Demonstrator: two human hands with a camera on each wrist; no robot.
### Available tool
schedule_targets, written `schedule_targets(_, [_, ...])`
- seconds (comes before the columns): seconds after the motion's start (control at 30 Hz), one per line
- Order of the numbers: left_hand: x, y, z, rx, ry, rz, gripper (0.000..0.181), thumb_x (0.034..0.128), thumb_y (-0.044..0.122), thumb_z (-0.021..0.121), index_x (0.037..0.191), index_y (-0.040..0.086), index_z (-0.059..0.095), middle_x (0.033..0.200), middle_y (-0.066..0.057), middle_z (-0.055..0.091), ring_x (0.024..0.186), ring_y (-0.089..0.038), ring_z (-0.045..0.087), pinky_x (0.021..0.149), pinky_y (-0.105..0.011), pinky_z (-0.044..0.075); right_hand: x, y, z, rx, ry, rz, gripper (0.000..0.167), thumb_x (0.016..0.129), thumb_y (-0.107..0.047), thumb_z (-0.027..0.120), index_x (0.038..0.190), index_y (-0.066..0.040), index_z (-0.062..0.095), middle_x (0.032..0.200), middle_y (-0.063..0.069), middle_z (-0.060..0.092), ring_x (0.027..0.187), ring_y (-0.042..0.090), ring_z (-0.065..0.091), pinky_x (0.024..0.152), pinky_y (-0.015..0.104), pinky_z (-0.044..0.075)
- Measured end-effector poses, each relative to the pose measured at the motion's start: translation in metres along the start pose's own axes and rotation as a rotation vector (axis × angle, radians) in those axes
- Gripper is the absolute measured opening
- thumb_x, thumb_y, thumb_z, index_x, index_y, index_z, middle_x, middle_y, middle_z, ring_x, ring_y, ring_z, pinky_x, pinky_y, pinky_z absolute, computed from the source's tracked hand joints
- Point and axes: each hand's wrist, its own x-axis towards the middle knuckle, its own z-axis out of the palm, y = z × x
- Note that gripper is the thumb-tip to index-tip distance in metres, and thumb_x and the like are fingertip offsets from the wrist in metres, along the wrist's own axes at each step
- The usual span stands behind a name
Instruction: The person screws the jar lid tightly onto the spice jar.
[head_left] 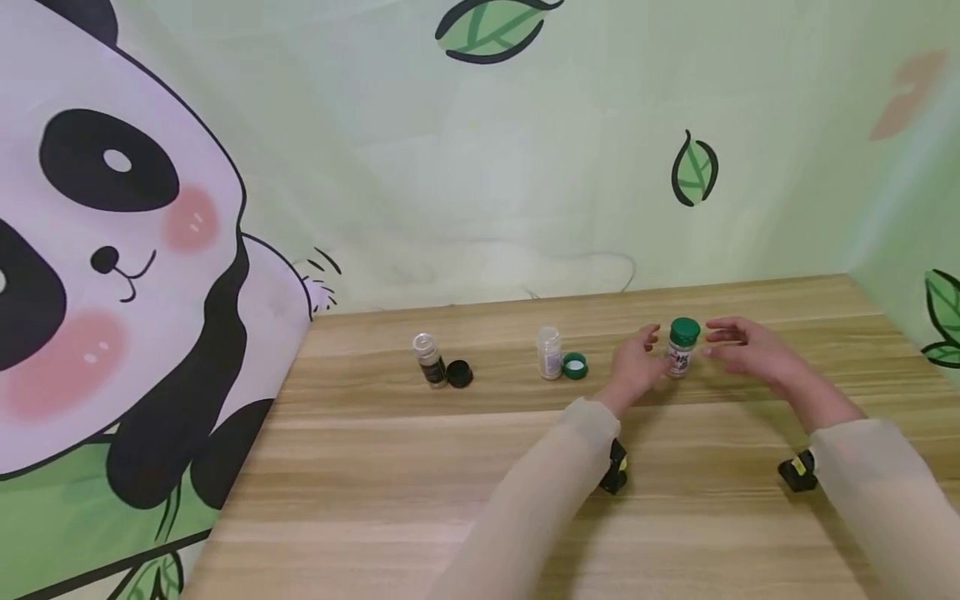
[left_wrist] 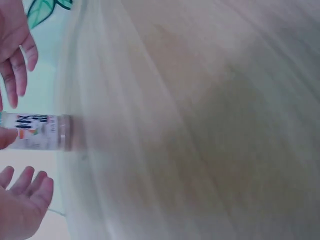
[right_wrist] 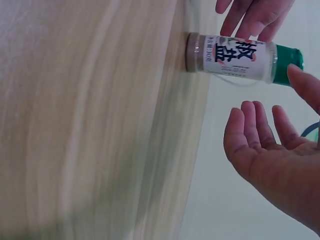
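On my feed, the jar (head_left: 679,360) stood upright on the table (head_left: 375,483), right between the hands, green lid (head_left: 684,330) on! The left hand (head_left: 636,365) was at the jar's left, fingers loosely spread; whether its thumb touched, I couldn't tell. The right hand (head_left: 750,350) hung just right of the jar, fingers parted, pinching nothing. Left of the jar, two already open, I judged: a pale bottle (head_left: 550,354), green cap (head_left: 575,366) beside it; farther left, a dark-labelled bottle (head_left: 430,362), black cap (head_left: 459,374) alongside. Only the jar remained lidded.
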Motion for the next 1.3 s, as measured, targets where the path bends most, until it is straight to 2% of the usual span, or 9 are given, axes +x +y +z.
schedule_targets(0.03, [-0.002, 0.002, -0.003, -0.012, 0.007, 0.003, 0.052, 0.0933, 0.01, 0.073, 0.144, 0.013, 0.058, 0.139, -0.009, 0.066, 0.129, -0.025, 0.062, 0.1, -0.029, 0.053, -0.002, -0.001, -0.001, -0.005, 0.017, 0.001, 0.065, 0.108, -0.023, 0.049, 0.155, 0.013, 0.022, 0.152, 0.041, 0.035, 0.134, 0.05, 0.045, 0.102, 0.046, 0.054])
schedule_targets(0.13, [-0.009, 0.005, -0.013, -0.041, 0.026, 0.008, 0.045, 0.0951, 0.012, 0.071, 0.139, 0.012, 0.062, 0.137, -0.008, 0.068, 0.125, -0.026, 0.064, 0.097, -0.028, 0.054, -0.007, -0.004, -0.002, -0.01, 0.06, 0.003, 0.062, 0.109, -0.025, 0.048, 0.153, 0.012, 0.027, 0.151, 0.039, 0.039, 0.114, 0.016, 0.062, 0.09, 0.025, 0.056])
schedule_targets(0.27, [-0.018, 0.008, -0.025, -0.051, 0.03, 0.028, 0.034, 0.0952, 0.011, 0.07, 0.13, 0.01, 0.068, 0.13, -0.008, 0.071, 0.118, -0.024, 0.067, 0.091, -0.023, 0.053, -0.015, -0.006, -0.002, 0.003, 0.093, -0.004, 0.06, 0.109, -0.029, 0.049, 0.15, 0.011, 0.032, 0.147, 0.035, 0.043, 0.089, -0.022, 0.047, 0.079, 0.01, 0.05])
schedule_targets(0.33, [-0.022, 0.008, -0.032, -0.052, 0.01, 0.055, 0.031, 0.0954, 0.008, 0.069, 0.126, 0.008, 0.069, 0.126, -0.009, 0.072, 0.115, -0.023, 0.068, 0.09, -0.02, 0.053, -0.02, -0.007, -0.001, 0.008, 0.101, -0.007, 0.06, 0.108, -0.03, 0.049, 0.149, 0.011, 0.034, 0.141, 0.027, 0.051, 0.089, -0.023, 0.047, 0.079, 0.01, 0.05])
schedule_targets(0.43, [-0.029, 0.009, -0.041, -0.047, -0.031, 0.084, 0.03, 0.0958, 0.008, 0.068, 0.126, 0.007, 0.069, 0.125, -0.009, 0.073, 0.112, -0.022, 0.07, 0.086, -0.017, 0.053, -0.028, -0.009, 0.0, 0.011, 0.115, -0.013, 0.06, 0.108, -0.031, 0.052, 0.148, 0.01, 0.036, 0.119, -0.004, 0.064, 0.09, -0.021, 0.049, 0.079, 0.01, 0.051])
schedule_targets(0.57, [-0.039, 0.008, -0.052, -0.031, -0.058, 0.117, 0.031, 0.0961, 0.008, 0.068, 0.127, 0.007, 0.068, 0.125, -0.01, 0.073, 0.112, -0.022, 0.071, 0.085, -0.016, 0.053, -0.037, -0.014, 0.005, 0.018, 0.142, -0.055, 0.056, 0.107, -0.03, 0.054, 0.144, 0.011, 0.041, 0.101, -0.033, 0.053, 0.09, -0.019, 0.052, 0.079, 0.011, 0.051])
schedule_targets(0.8, [-0.061, 0.009, -0.065, -0.027, -0.123, 0.154, 0.031, 0.0972, 0.008, 0.067, 0.128, 0.007, 0.068, 0.126, -0.011, 0.073, 0.112, -0.021, 0.071, 0.084, -0.014, 0.052, -0.053, -0.023, 0.023, 0.006, 0.16, -0.098, 0.049, 0.106, -0.025, 0.057, 0.138, 0.01, 0.047, 0.097, -0.037, 0.055, 0.09, -0.018, 0.052, 0.077, 0.011, 0.051])
schedule_targets(1.03, [-0.088, 0.002, -0.081, -0.034, -0.226, 0.246, 0.032, 0.0967, 0.004, 0.066, 0.129, -0.001, 0.065, 0.118, -0.019, 0.075, 0.103, -0.021, 0.072, 0.083, -0.012, 0.052, -0.066, -0.036, 0.043, -0.031, 0.149, -0.124, 0.042, 0.105, -0.022, 0.059, 0.133, 0.007, 0.052, 0.101, -0.023, 0.059, 0.089, -0.013, 0.054, 0.077, 0.012, 0.051])
schedule_targets(1.3, [-0.116, -0.013, -0.106, -0.019, -0.26, 0.219, 0.032, 0.0989, 0.009, 0.065, 0.13, 0.001, 0.065, 0.12, -0.018, 0.073, 0.109, -0.023, 0.07, 0.089, -0.017, 0.052, -0.08, -0.05, 0.068, -0.06, 0.153, -0.18, 0.032, 0.102, -0.016, 0.063, 0.126, 0.004, 0.059, 0.101, -0.019, 0.063, 0.089, -0.012, 0.054, 0.076, 0.014, 0.05])
